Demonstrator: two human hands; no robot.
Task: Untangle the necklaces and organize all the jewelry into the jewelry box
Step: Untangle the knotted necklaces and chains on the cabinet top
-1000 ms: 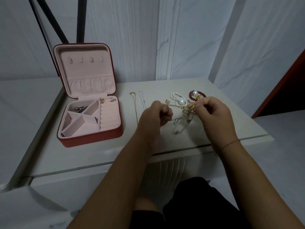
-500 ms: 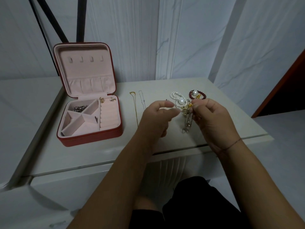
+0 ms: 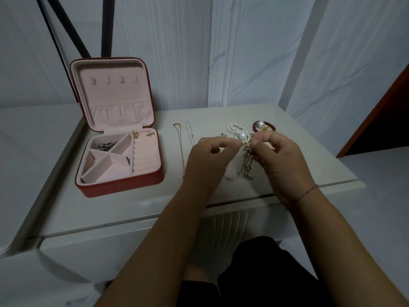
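Note:
My left hand (image 3: 208,160) and my right hand (image 3: 281,160) both pinch a tangle of chains (image 3: 246,165) held just above the white table (image 3: 124,209); its loops hang down between my hands. A pearl strand (image 3: 235,129) with one large pearl lies behind the tangle. A dark red bead bracelet (image 3: 264,127) sits further right. A gold chain (image 3: 180,147) and a thin silver chain (image 3: 190,134) lie straight on the table to the left. The red jewelry box (image 3: 120,185) stands open at the left, with silver pieces (image 3: 106,145) in one compartment and two earrings (image 3: 142,134) on the ring rolls.
The table's front edge runs just below my wrists and its right edge lies past the bracelet. White draped sheeting hangs behind the table. Black stand legs (image 3: 66,25) rise behind the box. A red-brown panel (image 3: 380,120) stands at the far right.
My hands came closer together and rose slightly with the tangle; the hanging chains shifted from a spread strand into a bunch dangling between my fingers.

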